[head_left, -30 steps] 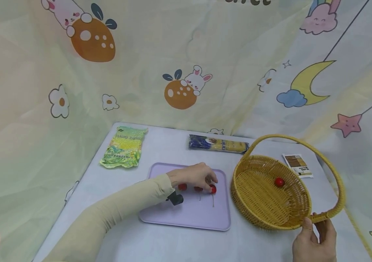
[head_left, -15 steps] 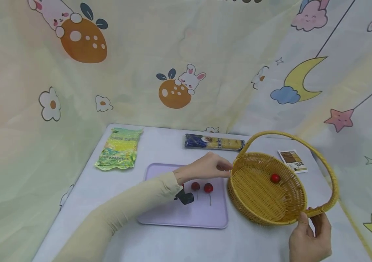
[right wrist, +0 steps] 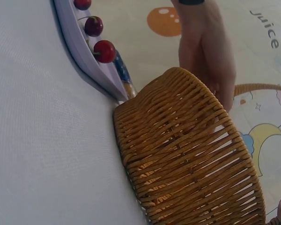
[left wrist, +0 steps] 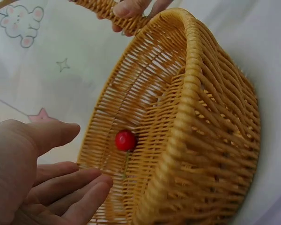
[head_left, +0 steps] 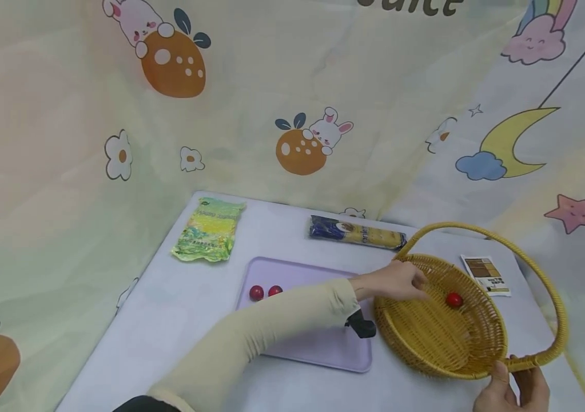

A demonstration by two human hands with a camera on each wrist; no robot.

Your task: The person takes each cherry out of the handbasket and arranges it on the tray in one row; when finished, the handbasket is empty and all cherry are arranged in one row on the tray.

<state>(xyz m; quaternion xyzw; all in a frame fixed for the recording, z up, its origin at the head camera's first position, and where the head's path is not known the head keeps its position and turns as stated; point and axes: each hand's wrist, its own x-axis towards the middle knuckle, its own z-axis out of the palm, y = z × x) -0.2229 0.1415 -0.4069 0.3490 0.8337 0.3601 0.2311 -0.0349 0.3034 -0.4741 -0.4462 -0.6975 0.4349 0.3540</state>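
My left hand point(head_left: 394, 280) reaches over the near-left rim of a yellow wicker basket point(head_left: 438, 366). In the left wrist view, its fingers point(left wrist: 79, 187) are extended, the thumb stands apart, and I see nothing held between them. One red cherry point(left wrist: 126, 140) with a stem lies inside the basket, beyond the fingertips. My right hand point(head_left: 516, 389) grips the basket where the handle point(head_left: 560, 320) joins the rim, and the basket leans. Red cherries point(head_left: 257, 293) lie on a lilac tray point(head_left: 318, 360); the left sleeve covers part of it in the head view. Darker cherry point(right wrist: 93, 26) shows in the right wrist view.
Behind the tray lie a green-yellow packet point(head_left: 210, 229) and a long blue-and-yellow pasta packet point(head_left: 356, 232). A small brown-and-white sachet point(head_left: 486, 276) lies behind the basket at the right. A printed cloth point(head_left: 241, 149) stands behind the white table point(head_left: 179, 326).
From the cherries on the tray, my left hand has moved right to the basket's rim, then over its inside. My right hand keeps its grip on the basket. The head view has shifted.
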